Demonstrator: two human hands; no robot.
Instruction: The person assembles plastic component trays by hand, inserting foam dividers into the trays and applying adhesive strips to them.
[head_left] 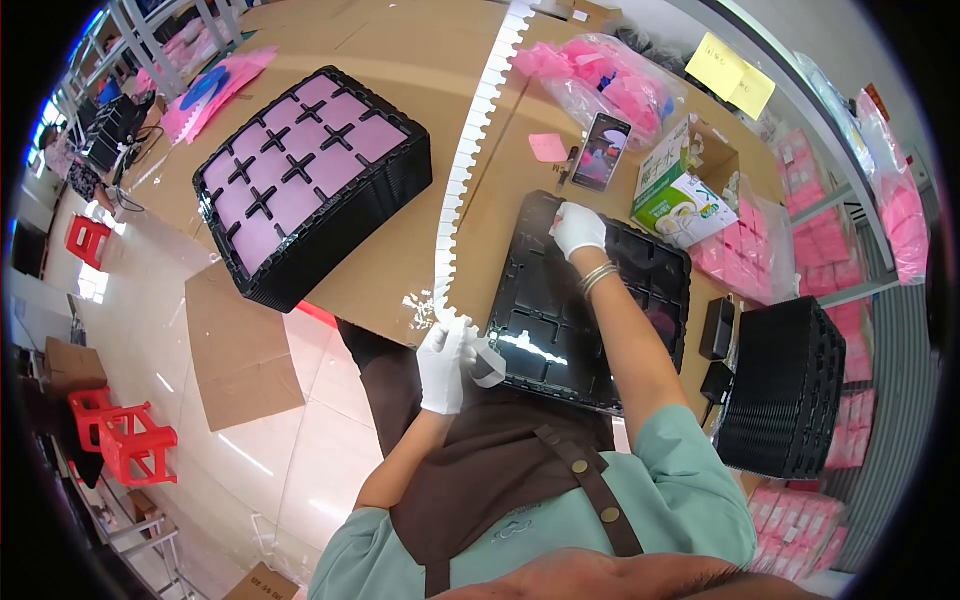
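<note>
My left hand [445,362], in a white glove, is closed at the table's front edge on a long white notched strip [468,165]. The strip runs away from me across the cardboard-covered table, and a curled greyish-white end [487,363] sticks out beside the hand. My right hand [578,230], also gloved, rests closed over the far part of a shiny black plastic tray [530,340] with compartments. Its fingertips are bent down, and whatever they pinch is too small to make out. Small white scraps [418,308] lie just beyond my left hand.
On the left stands a stack of black trays [340,235] with pink contents on top. Beyond the right hand are a phone [603,150], a pink note [547,148], an open green-white carton [685,205] and pink bagged goods [605,80]. More black trays [780,390] are stacked at right.
</note>
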